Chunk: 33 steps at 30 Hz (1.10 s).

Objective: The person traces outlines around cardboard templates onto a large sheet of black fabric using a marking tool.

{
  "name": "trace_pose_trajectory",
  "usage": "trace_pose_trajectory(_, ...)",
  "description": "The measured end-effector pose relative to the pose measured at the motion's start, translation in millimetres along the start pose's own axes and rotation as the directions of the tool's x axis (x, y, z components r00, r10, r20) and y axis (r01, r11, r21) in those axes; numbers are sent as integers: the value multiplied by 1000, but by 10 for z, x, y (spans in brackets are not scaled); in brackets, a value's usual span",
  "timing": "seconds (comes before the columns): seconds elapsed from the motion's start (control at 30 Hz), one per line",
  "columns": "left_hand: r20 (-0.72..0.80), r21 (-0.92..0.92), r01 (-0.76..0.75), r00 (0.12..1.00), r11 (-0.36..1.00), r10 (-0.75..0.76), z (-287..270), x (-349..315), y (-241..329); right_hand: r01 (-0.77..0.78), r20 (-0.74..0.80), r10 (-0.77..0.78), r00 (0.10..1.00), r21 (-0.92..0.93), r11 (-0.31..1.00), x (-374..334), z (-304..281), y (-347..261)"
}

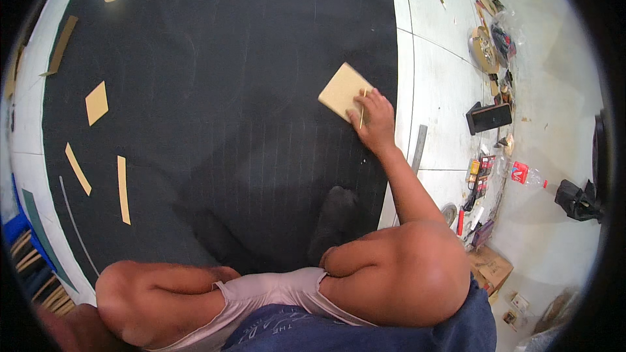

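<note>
My right hand [374, 120] reaches over the right side of a large black cloth [248, 91]. Between its fingers is a thin pale stick [362, 116], like a slim pencil; its exact kind is too small to tell. The fingertips rest at the lower right edge of a tan four-sided card piece [342, 89], which lies tilted on the cloth. Faint light lines run down the cloth below it. At the lower left corner part of my left arm [75, 327] shows beside my knee, but the left hand itself is out of sight.
Tan card pieces lie left, including a diamond [97, 103] and narrow strips [124, 189]. A metal ruler [419, 148] lies right of the cloth. Along the wall stand a tape roll [483, 49], a black stand [489, 118], a bottle [527, 175] and a cardboard box [490, 267].
</note>
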State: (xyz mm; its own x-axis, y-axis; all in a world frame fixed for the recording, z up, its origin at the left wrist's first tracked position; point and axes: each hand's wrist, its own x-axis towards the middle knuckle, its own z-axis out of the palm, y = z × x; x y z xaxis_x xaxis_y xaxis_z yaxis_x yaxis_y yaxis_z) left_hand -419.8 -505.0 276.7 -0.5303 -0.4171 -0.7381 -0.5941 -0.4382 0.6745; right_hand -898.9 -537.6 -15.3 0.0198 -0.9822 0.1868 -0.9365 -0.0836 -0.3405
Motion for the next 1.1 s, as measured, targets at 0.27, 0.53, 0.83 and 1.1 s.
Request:
trace_pose_trajectory(0.27,-670,162,-718,424,677,610,-874,-335,517,219,91,-223,971,51,974,111,28,-347)
trace_pose_trajectory(0.53,-659,296,-532,487,793,573,-897,-135,410,64,3,-65,998,48,997,-128,30,-544)
trace_pose_trajectory(0.83,-677,344,-474,474,811,563,-850,-129,380,61,166,-68,984,49,997,-493,151,-1021)
trace_pose_trajectory(1.1,-671,357,-444,490,822,556,-825,-198,467,7,42,-12,999,129,992,-244,85,-571)
